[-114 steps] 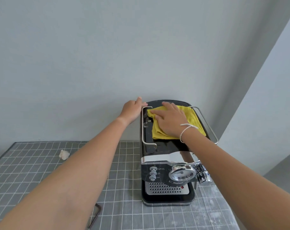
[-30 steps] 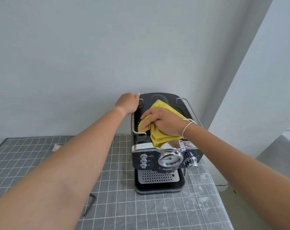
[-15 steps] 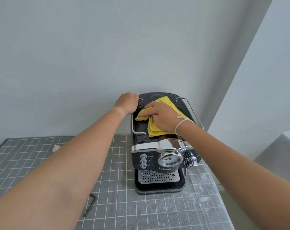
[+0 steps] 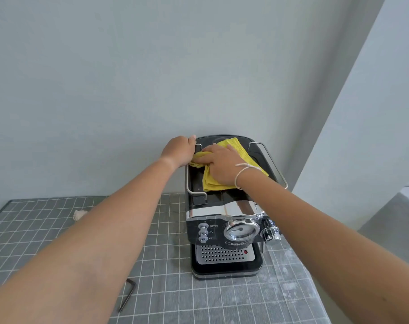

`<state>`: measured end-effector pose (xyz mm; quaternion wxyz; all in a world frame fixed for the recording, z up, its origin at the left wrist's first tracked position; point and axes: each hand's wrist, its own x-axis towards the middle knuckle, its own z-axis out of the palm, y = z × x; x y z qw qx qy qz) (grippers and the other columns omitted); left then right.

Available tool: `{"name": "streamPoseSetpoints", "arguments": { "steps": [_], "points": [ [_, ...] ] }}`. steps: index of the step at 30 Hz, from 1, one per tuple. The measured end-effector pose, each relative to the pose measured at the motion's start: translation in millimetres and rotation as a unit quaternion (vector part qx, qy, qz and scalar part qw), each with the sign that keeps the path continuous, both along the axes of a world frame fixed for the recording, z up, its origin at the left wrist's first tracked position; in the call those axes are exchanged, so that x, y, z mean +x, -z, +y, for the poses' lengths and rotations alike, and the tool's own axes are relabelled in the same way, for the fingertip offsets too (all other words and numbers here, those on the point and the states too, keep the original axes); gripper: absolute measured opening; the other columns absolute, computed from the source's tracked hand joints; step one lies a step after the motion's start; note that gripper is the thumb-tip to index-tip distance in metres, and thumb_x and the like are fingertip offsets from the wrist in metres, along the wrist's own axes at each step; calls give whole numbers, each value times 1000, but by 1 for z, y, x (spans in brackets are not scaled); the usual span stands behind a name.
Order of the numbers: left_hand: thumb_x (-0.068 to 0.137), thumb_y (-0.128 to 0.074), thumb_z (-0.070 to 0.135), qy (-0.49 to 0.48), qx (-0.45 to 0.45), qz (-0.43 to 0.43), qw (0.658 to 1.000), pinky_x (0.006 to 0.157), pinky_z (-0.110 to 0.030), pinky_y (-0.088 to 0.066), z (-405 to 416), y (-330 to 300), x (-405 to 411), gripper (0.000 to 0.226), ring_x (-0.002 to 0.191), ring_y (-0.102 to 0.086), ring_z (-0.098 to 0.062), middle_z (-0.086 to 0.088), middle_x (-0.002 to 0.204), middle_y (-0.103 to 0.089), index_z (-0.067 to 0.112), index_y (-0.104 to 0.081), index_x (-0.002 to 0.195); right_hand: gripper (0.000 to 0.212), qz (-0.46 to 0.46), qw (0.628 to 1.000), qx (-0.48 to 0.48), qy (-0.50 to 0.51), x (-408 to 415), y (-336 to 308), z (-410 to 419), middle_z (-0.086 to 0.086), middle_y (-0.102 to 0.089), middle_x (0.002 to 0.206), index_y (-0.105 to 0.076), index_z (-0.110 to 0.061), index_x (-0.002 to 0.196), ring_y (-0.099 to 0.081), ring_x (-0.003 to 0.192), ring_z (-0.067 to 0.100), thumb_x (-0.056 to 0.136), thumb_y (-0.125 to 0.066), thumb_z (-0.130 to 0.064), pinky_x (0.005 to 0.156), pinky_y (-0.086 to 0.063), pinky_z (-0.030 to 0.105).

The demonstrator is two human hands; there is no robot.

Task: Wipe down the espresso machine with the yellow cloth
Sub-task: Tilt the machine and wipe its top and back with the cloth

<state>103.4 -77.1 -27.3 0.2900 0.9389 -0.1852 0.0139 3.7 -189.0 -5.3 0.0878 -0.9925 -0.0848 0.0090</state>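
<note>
A black and chrome espresso machine (image 4: pixel 224 232) stands on the table against the wall, its front facing me. A folded yellow cloth (image 4: pixel 239 150) lies on the machine's top, between the two wire rails. My right hand (image 4: pixel 222 166) lies on the cloth with fingers stretched out to the left, pressing it down. My left hand (image 4: pixel 179 150) grips the machine's top left edge near the back, its fingers curled over the rim. The cloth's left corner reaches my left hand.
The table wears a grey grid-pattern cover (image 4: pixel 168 288). A small white crumpled scrap (image 4: pixel 79 215) lies at the left, and a dark hex key (image 4: pixel 128 294) near the front. A pale wall stands just behind the machine, and the table's edge drops off at the right.
My right hand has slid the cloth from the front of the machine's top toward the back left. My left hand stays on the left edge.
</note>
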Motion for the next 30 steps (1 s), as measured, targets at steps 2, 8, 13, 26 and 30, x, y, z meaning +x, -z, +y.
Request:
{"name": "streamPoseSetpoints", "arguments": {
  "steps": [2,8,13,26,30],
  "points": [
    [101,-20,31,0,-9,11,1000,84,-33,-40,1,2,2,59,103,-56,-35,-26,106,-63,-7,-65,95,58,8,999,23,-40,-10,0,-1,-3,-36,147,-51,-38,129,-29,136,15,88,-33,-2,117,-5,39],
    [100,-20,32,6,-10,15,1000,96,-36,-42,0,3,5,58,111,-55,-34,-23,120,-61,-5,-63,109,53,-17,976,214,-25,-33,5,-19,-3,-47,139,-74,-18,100,-36,131,15,83,-34,11,110,-17,19],
    [101,-21,31,-1,-16,9,1000,90,-35,-41,-1,3,3,57,106,-56,-34,-24,115,-62,-5,-64,107,57,-17,991,123,-56,-15,3,-8,-5,-38,147,-68,-29,111,-30,135,12,83,-34,7,117,-2,30],
    [101,-22,31,-4,-15,10,1000,90,-34,-40,-1,5,5,55,110,-54,-36,-25,118,-61,-5,-64,107,48,-59,968,242,24,-33,8,-17,2,-56,127,-76,-8,87,-43,124,18,80,-35,15,106,-27,21],
    [100,-21,32,3,-16,9,1000,87,-32,-39,0,6,7,56,102,-55,-33,-23,108,-62,-4,-64,99,43,-16,951,308,9,-59,11,-23,-7,-60,103,-67,-5,53,-48,109,12,74,-39,20,94,-33,13]
  ]
}}
